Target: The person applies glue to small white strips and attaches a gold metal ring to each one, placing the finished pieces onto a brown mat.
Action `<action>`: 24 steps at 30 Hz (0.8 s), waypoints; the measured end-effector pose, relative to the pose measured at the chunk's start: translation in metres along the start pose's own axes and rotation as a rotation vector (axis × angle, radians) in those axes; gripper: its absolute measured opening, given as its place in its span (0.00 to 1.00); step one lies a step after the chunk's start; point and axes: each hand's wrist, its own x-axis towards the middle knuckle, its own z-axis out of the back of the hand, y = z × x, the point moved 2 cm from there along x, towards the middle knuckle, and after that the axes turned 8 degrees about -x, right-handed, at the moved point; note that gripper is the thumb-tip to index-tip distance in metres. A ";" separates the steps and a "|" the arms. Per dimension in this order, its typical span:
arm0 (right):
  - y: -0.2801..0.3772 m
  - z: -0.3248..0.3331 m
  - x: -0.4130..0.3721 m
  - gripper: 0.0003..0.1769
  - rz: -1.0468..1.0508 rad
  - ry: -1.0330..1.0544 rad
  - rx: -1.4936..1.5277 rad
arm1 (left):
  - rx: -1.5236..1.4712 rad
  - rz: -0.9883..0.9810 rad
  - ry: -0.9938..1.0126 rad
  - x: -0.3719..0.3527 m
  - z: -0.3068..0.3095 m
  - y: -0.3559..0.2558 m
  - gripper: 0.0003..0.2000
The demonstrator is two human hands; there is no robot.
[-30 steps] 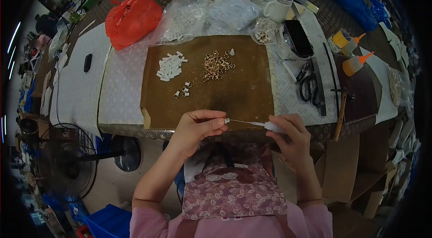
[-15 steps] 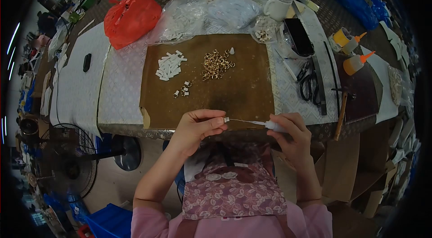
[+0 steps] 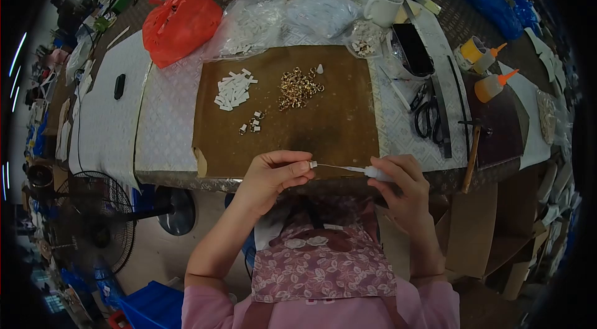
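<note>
Between the thumb and fingers of my left hand [image 3: 273,178] is a small white strip piece [image 3: 313,164]. My right hand [image 3: 404,186] is wrapped round a small white glue bottle [image 3: 375,173]; its long thin nozzle points left, the tip at or very near the piece. Both hands are over the front edge of the brown mat [image 3: 249,152]. On the mat lie a pile of white strips [image 3: 234,91], a heap of gold metal clasps [image 3: 298,89], and several clasps with white strips on them [image 3: 256,122]. A small white cap [image 3: 320,69] stands beside the heap.
Behind the mat are a red plastic bag [image 3: 181,27], clear bags [image 3: 255,24] and a mug [image 3: 384,5]. To the right lie a phone [image 3: 411,49], scissors [image 3: 428,119], a hammer [image 3: 472,158] and orange-tipped bottles [image 3: 491,88]. A fan [image 3: 96,223] stands at lower left.
Almost nothing differs. My right hand and the glue bottle have shifted very slightly left; my left hand keeps its hold on the white piece.
</note>
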 end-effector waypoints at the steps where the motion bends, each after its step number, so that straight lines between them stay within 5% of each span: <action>1: 0.000 0.000 0.000 0.22 0.002 -0.001 -0.002 | -0.004 0.009 0.007 0.000 0.000 0.000 0.11; 6: -0.006 -0.001 -0.003 0.22 -0.030 -0.051 0.021 | -0.062 0.049 0.024 0.001 0.005 0.003 0.12; 12: -0.020 -0.012 -0.018 0.17 -0.429 -0.108 0.595 | -0.090 0.066 0.036 -0.001 0.004 0.006 0.10; 24: -0.027 -0.029 -0.023 0.18 -0.495 -0.115 0.913 | 0.032 0.017 0.028 -0.004 0.003 0.008 0.09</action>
